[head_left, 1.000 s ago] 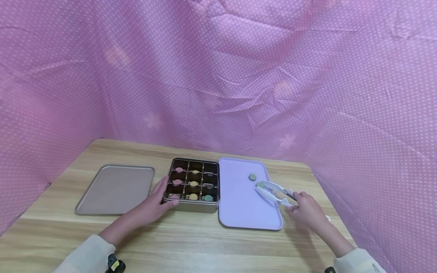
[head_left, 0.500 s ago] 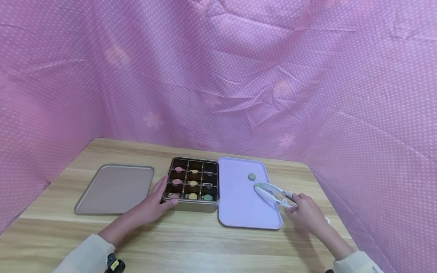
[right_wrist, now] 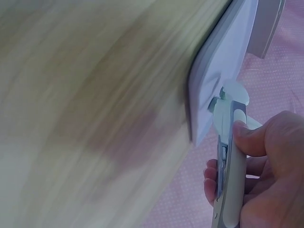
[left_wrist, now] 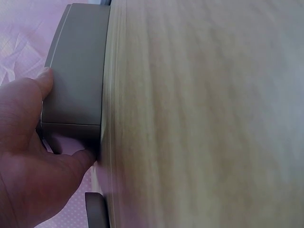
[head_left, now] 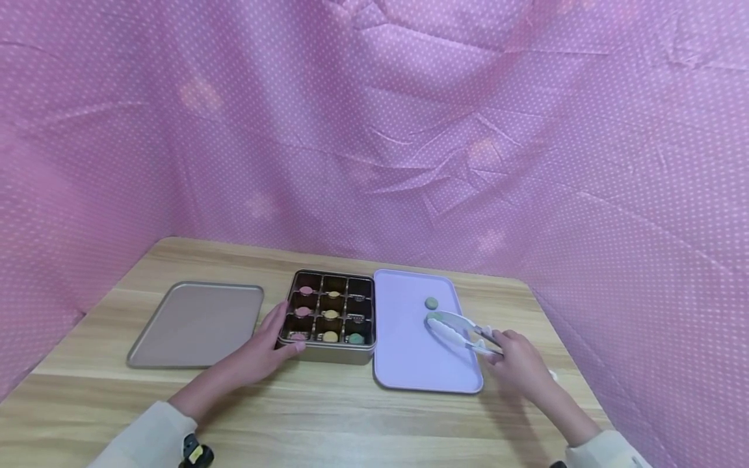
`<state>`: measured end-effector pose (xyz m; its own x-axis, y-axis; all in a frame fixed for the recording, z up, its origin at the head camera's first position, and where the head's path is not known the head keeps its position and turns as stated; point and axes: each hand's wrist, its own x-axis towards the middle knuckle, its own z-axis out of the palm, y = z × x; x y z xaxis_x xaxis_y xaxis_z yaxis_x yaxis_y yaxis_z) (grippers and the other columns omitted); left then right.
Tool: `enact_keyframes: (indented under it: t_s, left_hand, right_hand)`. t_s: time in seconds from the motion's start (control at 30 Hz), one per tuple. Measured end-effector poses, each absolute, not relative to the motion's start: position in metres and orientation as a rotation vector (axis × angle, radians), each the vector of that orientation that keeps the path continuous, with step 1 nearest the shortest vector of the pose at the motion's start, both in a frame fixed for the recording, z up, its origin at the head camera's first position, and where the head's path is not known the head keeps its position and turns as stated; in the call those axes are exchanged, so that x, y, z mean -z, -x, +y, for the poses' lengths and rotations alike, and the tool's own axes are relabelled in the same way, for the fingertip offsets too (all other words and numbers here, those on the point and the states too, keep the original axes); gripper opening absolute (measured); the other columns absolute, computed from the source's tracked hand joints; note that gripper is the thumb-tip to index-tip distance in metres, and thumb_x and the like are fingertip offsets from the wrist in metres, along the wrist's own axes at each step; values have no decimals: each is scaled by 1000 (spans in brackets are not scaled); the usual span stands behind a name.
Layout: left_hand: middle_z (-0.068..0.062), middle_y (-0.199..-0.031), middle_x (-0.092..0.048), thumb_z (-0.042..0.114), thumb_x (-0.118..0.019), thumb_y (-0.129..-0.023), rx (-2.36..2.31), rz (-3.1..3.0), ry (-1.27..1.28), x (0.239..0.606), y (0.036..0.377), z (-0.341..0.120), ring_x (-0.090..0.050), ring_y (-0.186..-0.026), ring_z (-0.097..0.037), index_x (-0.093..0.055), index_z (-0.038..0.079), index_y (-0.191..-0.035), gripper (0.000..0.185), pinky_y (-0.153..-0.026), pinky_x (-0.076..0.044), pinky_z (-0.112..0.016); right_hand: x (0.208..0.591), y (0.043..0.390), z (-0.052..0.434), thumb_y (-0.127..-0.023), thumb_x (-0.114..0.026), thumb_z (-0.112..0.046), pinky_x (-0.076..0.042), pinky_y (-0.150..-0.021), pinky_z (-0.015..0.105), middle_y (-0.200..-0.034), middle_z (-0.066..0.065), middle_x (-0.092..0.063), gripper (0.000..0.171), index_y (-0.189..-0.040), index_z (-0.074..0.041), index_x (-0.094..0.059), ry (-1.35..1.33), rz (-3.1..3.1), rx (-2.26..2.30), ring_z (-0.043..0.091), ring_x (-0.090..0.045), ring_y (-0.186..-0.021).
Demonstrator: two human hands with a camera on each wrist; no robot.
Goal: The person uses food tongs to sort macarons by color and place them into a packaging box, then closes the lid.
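My left hand [head_left: 257, 354] grips the near left corner of a brown tin box [head_left: 336, 354], thumb on the front wall and fingers along the left side. Its divided insert holds pink macarons [head_left: 302, 312] in the left column, yellow macarons [head_left: 331, 314] in the middle and one green macaron [head_left: 355, 338] at the front right. In my right hand [head_left: 517, 364] is a pair of tongs [head_left: 447, 332], gripped by the handles [right_wrist: 232, 175]. The tong tips are at a green macaron on the lilac tray [head_left: 421, 370]. Another green macaron [head_left: 431, 303] lies just behind it.
A flat brown lid [head_left: 201, 325] lies on the wooden table [head_left: 328, 416] left of the box. The lilac tray stands right against the box's right side. Pink dotted cloth [head_left: 374, 130] hangs behind and along both sides.
My right hand and the tongs have shifted slightly left over the tray, and the green macaron at their tips has moved left with them. My left hand stays on the box.
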<state>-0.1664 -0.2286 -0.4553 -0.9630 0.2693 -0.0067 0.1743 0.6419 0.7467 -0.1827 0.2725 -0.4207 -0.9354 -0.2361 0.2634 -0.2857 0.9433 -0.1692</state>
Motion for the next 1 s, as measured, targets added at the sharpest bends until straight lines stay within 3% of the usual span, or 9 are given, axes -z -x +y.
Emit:
enact_keyframes:
  t_s: [0.3, 0.43, 1.0]
  left_hand:
    - [-22, -168, 11, 67, -52, -94, -1232, 2741, -376, 455, 166, -229, -8, -149, -55, 15, 17, -161, 107, -116, -14, -71]
    - [-21, -168, 11, 67, -52, -94, -1236, 2735, -376, 456, 168, -228, -7, -150, -54, 15, 16, -161, 107, -117, -14, -70]
    - [-21, -168, 10, 65, -52, -95, -1207, 2749, -380, 454, 166, -228, -9, -150, -53, 15, 14, -161, 107, -118, -14, -68]
  right_hand:
    - [412, 188, 250, -79, -78, -6, -54, -73, 47, -91, 14, -66, 40, -116, 6, -67, -453, -2821, -351, 28, -61, -80]
    - [408, 189, 242, -81, -78, -7, -55, -77, 49, -95, 14, -67, 44, -120, 8, -66, -445, -2829, -385, 30, -62, -85]
    - [394, 193, 201, -83, -79, -7, -54, -74, 40, -97, 14, -67, 48, -126, 9, -65, -550, -2802, -490, 22, -58, -83]
